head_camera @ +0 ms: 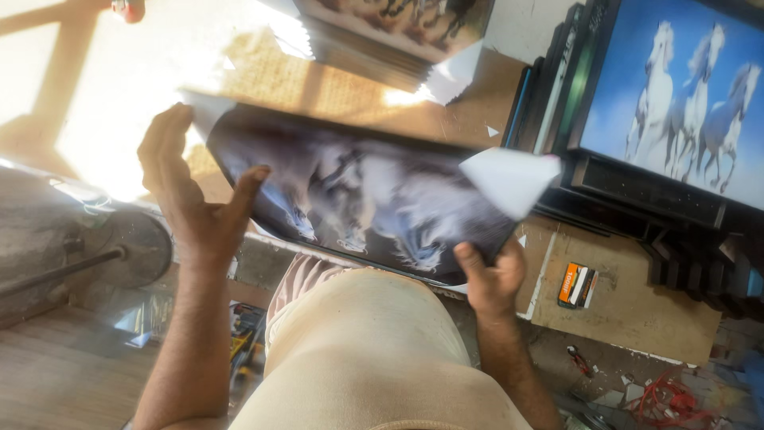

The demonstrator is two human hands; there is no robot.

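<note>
Our left hand [195, 199] is spread open, palm and thumb pressed flat against the nine o'clock edge of the print [358, 199], not curled round it. Our right hand [492, 275] pinches the print's near edge at about five o'clock, thumb on top. The print, a dark horse picture, hangs blurred above the workbench [629, 306], between us and the stacked frames [637, 199] at two o'clock.

We judge it light, thin and glossy. Its corner at three o'clock curls up white, so it likely flexes and creases easily, and it may be slick under a flat palm. We would hold it by opposite edges, gently, fingers off the picture face. A small orange box [578, 285] lies at four o'clock.
</note>
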